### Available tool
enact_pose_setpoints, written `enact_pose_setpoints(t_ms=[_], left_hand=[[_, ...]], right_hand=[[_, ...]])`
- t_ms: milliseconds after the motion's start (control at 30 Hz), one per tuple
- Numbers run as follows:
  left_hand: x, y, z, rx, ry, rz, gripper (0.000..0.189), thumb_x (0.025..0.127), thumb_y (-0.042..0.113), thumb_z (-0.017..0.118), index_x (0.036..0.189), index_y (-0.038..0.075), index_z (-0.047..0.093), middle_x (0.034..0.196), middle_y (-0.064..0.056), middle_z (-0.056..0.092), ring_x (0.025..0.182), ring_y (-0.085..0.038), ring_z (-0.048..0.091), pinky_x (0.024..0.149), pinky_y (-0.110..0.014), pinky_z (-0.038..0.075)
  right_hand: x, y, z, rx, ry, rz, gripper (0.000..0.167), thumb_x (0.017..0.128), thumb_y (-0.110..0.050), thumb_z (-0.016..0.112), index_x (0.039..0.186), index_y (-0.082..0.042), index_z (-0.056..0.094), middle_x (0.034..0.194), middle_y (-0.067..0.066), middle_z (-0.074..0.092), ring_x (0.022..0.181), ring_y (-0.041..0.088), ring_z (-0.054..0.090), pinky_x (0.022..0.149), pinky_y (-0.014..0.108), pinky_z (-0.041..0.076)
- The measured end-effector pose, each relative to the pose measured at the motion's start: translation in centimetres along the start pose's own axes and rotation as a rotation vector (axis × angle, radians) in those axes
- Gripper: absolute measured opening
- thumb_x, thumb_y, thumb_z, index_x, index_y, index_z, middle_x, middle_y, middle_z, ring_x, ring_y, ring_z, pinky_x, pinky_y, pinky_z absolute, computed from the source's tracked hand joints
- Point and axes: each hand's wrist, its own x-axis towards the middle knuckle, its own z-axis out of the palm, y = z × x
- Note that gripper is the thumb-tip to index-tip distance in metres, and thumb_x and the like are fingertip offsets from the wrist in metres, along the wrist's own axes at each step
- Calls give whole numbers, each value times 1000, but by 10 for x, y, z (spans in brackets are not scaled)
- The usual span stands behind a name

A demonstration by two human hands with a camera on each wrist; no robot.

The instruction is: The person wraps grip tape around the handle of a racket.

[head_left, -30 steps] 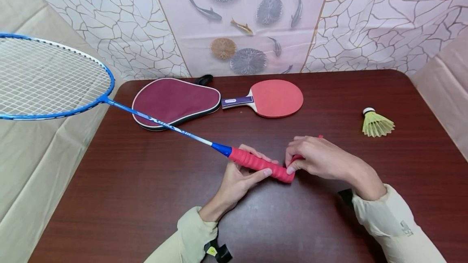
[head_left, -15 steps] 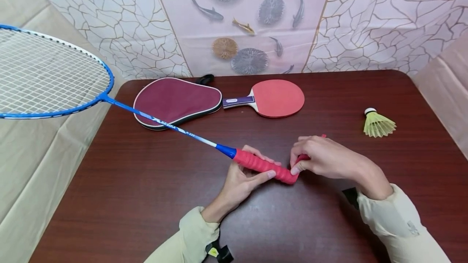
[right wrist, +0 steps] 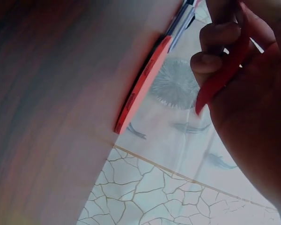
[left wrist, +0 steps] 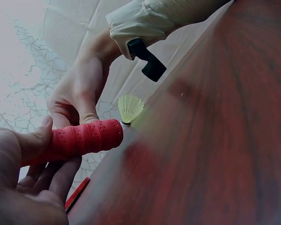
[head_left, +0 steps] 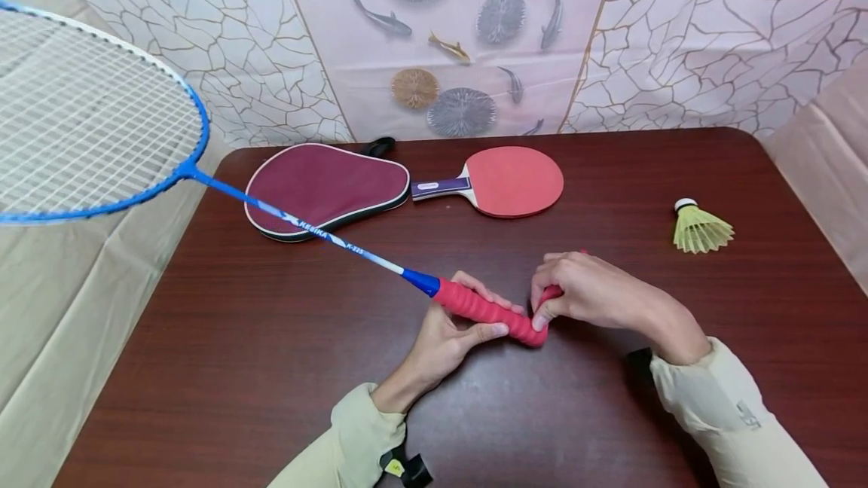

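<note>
A blue and white badminton racket (head_left: 369, 253) slants across the head view, its strung head (head_left: 95, 111) raised past the table's left edge. Red perforated grip tape (left wrist: 84, 139) winds round its handle in overlapping turns. My left hand (head_left: 437, 341) holds that handle from below, thumb along the near side and fingers on the far side. At the butt end, my right hand (head_left: 597, 292) pinches the tape between thumb and fingers. A loose tail of red tape (right wrist: 227, 68) runs through the right palm and hangs out in the right wrist view.
On the brown table (head_left: 271, 398), a maroon paddle case (head_left: 325, 183) lies at the back left, beside a red table tennis paddle (head_left: 515, 181). A yellow shuttlecock (head_left: 701, 228) lies at the right. Patterned cloth (head_left: 461, 44) hangs behind the table.
The racket's head has tilted, its far rim rising in the head view. The handle has shifted slightly with the left hand; the right hand stays pinching the tape at the butt.
</note>
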Motion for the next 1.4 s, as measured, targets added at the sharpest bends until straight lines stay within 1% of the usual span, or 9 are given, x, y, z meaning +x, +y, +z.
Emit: enact_pose_setpoints(t_ms=[133, 200, 433, 667, 900, 1033, 1133, 1300, 1400], left_hand=[[1, 0, 0, -31, -8, -2, 38, 82, -23, 63, 111, -8, 42, 108, -36, 62, 102, -49, 62, 88, -47, 53], [0, -1, -1, -44, -11, -5, 37, 83, -23, 62, 111, -8, 42, 109, -36, 62, 102, -50, 62, 89, -48, 52], [0, 1, -2, -16, -25, -11, 36, 83, -22, 62, 110, -7, 42, 112, -31, 64, 107, -47, 61, 95, -44, 49], [1, 8, 6, 123, 26, 26, 42, 82, -21, 64, 112, -7, 39, 112, -30, 64, 106, -41, 64, 93, -41, 51], [1, 12, 12, 390, 203, 41, 39, 78, -11, 76, 107, -2, 53, 93, -14, 63, 82, -16, 65, 75, -34, 55], [-1, 3, 6, 343, 269, 17, 45, 74, -11, 80, 111, 1, 57, 92, -12, 69, 80, -22, 70, 70, -39, 58], [-3, -1, 2, 260, 271, 0, 50, 74, -8, 81, 117, -1, 57, 100, -13, 72, 89, -29, 71, 74, -42, 58], [-4, -2, 1, 122, 148, 10, 57, 80, -11, 74, 128, -5, 43, 117, -23, 66, 103, -39, 66, 84, -45, 55], [-3, -3, 2, 16, 83, 3, 59, 81, -13, 72, 127, -8, 36, 119, -32, 60, 106, -45, 62, 87, -48, 53]], right_hand=[[0, 0, 0, 64, -10, 16, 19, 73, -31, 84, 73, -30, 66, 67, -22, 57, 70, 5, 49, 92, 33, 41], [0, -2, 0, 83, -23, 22, 18, 74, -30, 84, 75, -30, 67, 70, -21, 58, 71, 5, 51, 94, 36, 40], [0, -6, 3, 80, -121, 11, 12, 80, -23, 80, 88, -27, 72, 80, -19, 59, 83, 9, 51, 73, 29, 46], [-3, -11, 1, 40, -134, 22, 13, 84, -16, 78, 90, -26, 71, 82, -22, 60, 85, 7, 53, 75, 28, 49], [-7, -15, -6, -17, -88, 57, 12, 84, -24, 79, 84, -30, 68, 81, -23, 58, 84, 6, 53, 74, 28, 47], [-8, -15, -8, -8, -96, 70, 11, 83, -32, 79, 84, -32, 69, 81, -23, 58, 82, 5, 53, 72, 27, 47], [-8, -16, -9, -6, -91, 110, 16, 78, -39, 82, 82, -33, 68, 81, -20, 58, 78, 6, 52, 68, 25, 46], [-6, -18, -7, -21, -76, 196, 31, 66, -46, 88, 74, -33, 62, 71, -16, 54, 66, 5, 47, 58, 24, 42], [-4, -19, -3, -15, -76, 193, 42, 60, -50, 90, 70, -29, 56, 62, -16, 48, 60, 4, 44, 52, 23, 39]])
